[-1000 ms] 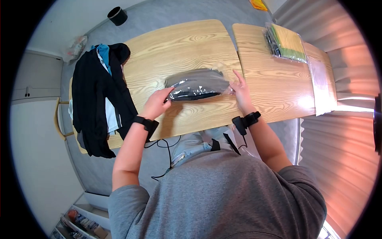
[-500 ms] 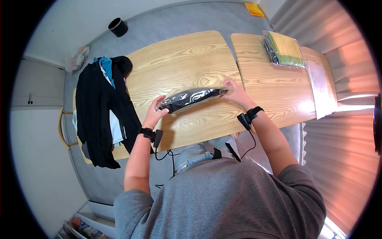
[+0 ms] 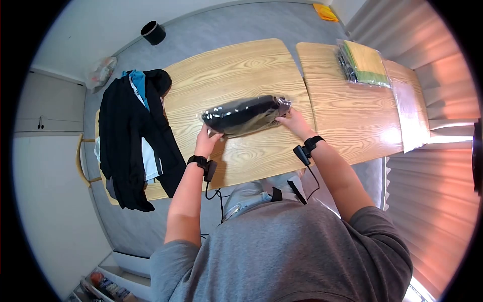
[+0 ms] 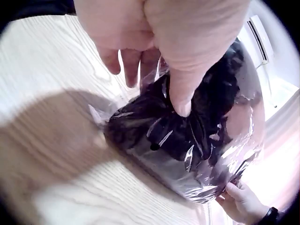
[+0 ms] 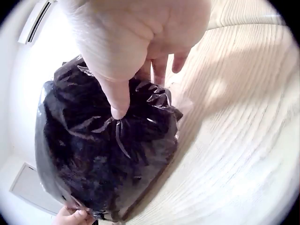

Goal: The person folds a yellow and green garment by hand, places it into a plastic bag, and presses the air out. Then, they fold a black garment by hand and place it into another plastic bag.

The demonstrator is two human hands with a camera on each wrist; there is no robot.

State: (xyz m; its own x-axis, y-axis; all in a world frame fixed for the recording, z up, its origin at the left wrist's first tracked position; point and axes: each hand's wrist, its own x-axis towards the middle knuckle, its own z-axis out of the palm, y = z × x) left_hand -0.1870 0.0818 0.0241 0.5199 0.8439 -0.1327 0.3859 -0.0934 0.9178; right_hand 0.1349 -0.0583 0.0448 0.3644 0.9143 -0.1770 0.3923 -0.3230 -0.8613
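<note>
A clear plastic bag with a folded black garment inside (image 3: 246,115) is held above the wooden table (image 3: 241,65), slanting slightly up to the right in the head view. My left hand (image 3: 206,143) pinches its left end, the thumb pressed into the crinkled plastic in the left wrist view. At the opposite end my right hand (image 3: 297,123) grips the bag the same way, thumb on the near face and fingers behind it. Seen from the right wrist, the dark bundle (image 5: 103,145) puckers under that thumb.
Black clothes (image 3: 121,146) with white and teal pieces drape over the table's left side. On the adjoining right table lie bagged folded textiles (image 3: 366,63) and a flat clear plastic sheet (image 3: 410,118). A black bin (image 3: 153,33) stands on the floor beyond.
Both hands have kept hold of the bag while tilting it: its edge faced up half a second ago, and now a broader dark face shows. It has also shifted slightly away from the body.
</note>
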